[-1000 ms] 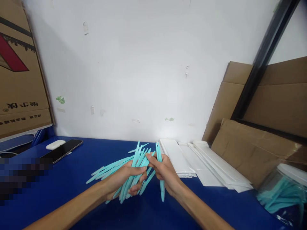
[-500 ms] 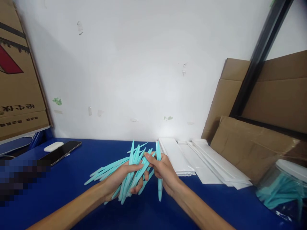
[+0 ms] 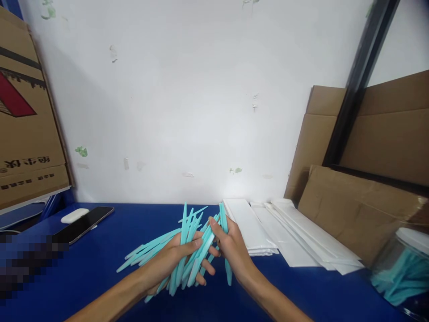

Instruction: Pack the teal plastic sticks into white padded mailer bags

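A loose bundle of slim turquoise sticks with tapered ends, which look like eyebrow razors (image 3: 183, 257), lies across my left hand (image 3: 166, 261). My left thumb presses over the bundle and the other fingers spread out beneath it. Just to the right, my right hand (image 3: 236, 248) is closed on a few razors (image 3: 229, 270) that hang nearly upright. Its thumb and fingertips also touch razors at the right side of the bundle. More razors (image 3: 145, 250) lie behind my left wrist on the blue table (image 3: 110, 250), partly covered by the hand.
Flat white packets (image 3: 244, 228) are stacked on the right, with more white sleeves (image 3: 311, 241) beside them. A clear jar (image 3: 402, 268) of turquoise razors stands at far right, before cardboard (image 3: 351, 201). A phone (image 3: 87, 221) and white case (image 3: 74, 215) lie left.
My right thumb and fingers have taken hold of razors at the bundle's right side and pull slightly right. My left fingers have loosened and spread. The view has tilted up a little.
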`<state>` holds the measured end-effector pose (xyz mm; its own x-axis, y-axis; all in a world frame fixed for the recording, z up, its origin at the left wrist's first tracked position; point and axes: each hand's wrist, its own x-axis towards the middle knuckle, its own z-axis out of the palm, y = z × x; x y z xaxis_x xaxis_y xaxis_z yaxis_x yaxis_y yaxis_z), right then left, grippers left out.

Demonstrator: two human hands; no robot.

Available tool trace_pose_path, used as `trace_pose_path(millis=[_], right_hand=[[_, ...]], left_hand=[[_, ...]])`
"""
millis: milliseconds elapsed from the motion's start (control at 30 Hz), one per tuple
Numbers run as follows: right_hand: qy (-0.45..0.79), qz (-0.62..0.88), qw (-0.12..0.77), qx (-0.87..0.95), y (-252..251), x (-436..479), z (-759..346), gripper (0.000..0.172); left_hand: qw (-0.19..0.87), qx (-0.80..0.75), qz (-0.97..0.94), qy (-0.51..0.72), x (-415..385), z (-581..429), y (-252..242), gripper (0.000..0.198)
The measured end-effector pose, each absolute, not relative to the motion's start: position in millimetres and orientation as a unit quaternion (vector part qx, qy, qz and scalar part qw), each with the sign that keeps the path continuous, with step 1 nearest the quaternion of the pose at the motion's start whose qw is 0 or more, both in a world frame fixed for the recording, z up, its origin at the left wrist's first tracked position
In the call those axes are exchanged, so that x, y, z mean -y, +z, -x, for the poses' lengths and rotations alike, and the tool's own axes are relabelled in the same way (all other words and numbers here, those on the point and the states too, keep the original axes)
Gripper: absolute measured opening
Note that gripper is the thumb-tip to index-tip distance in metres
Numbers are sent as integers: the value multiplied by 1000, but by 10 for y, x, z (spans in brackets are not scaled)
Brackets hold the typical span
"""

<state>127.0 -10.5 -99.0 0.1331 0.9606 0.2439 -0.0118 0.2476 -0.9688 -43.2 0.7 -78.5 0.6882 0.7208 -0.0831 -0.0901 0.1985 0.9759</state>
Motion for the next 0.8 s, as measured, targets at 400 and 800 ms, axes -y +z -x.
trace_pose_path(millis=[400,800], right_hand=[[378,460,577,559,-947,131,-1246,37],[579,420,491,497,-794,230,-1229,48]], left_hand=[[729,-288,-566,256,-25,431,-805,36],[770,-263,-540,216,-21,459,-771,44]])
